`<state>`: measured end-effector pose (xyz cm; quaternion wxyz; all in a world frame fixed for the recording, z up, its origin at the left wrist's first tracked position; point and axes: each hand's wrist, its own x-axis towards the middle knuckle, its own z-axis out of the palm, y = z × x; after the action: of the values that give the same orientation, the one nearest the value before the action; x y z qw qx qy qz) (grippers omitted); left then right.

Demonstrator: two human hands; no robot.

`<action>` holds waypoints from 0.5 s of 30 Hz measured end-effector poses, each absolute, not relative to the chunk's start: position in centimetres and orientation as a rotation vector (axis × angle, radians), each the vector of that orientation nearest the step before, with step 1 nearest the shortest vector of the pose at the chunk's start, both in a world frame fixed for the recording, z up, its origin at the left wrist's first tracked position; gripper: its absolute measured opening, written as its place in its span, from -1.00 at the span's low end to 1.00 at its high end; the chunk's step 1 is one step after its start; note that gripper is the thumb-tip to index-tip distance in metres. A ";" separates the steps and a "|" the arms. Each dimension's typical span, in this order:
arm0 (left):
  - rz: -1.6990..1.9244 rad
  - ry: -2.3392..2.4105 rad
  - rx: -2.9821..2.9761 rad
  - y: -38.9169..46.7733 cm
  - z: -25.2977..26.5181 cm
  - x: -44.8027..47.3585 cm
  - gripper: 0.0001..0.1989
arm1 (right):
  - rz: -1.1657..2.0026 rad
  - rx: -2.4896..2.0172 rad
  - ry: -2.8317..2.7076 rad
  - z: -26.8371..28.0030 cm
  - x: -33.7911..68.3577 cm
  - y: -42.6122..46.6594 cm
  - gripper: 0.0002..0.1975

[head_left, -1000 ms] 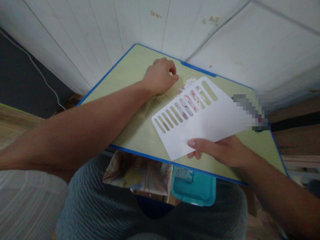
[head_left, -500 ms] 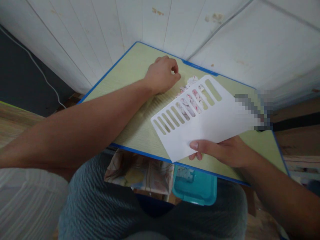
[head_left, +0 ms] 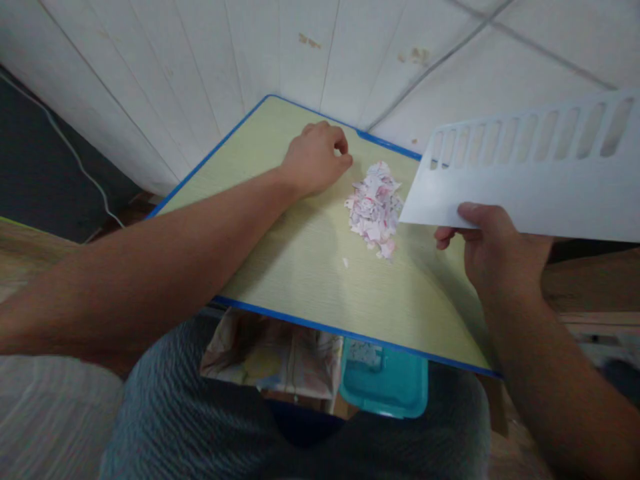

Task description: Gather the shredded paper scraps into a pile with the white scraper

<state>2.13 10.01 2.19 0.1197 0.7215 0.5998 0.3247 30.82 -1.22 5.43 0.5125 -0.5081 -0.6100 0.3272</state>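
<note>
At the far left we see a dark panel with a pale cable running down across it, and nearer us a light sleeve. Our left forearm reaches in to the pale-yellow tabletop, which has blue edging and stands against a white panelled wall. Beneath the near edge, above our grey-blue trousers, sits a patterned fabric. Our left hand rests on the far part of the tabletop, fingers curled in towards the thumb; we cannot tell whether the tips meet. Just right of it lies a heap of torn paper scraps, with one stray scrap on its near side. A teal plastic tub shows below the near edge, right of the fabric. Farther right, our right hand pinches the near edge of a white slotted plastic panel, thumb on top and fingers underneath, its row of slots facing the wall and its left corner beside the heap.
</note>
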 end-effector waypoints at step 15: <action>1.042 1.714 2.128 11.2 0.6 1.6 -0.87 | 0.857 -1.290 -1.636 5.0 30.1 -2.3 -0.72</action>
<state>1.55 11.18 0.65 0.1084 0.7233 0.5827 0.3544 30.09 -2.29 5.03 0.4302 -0.5169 -0.6556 0.3435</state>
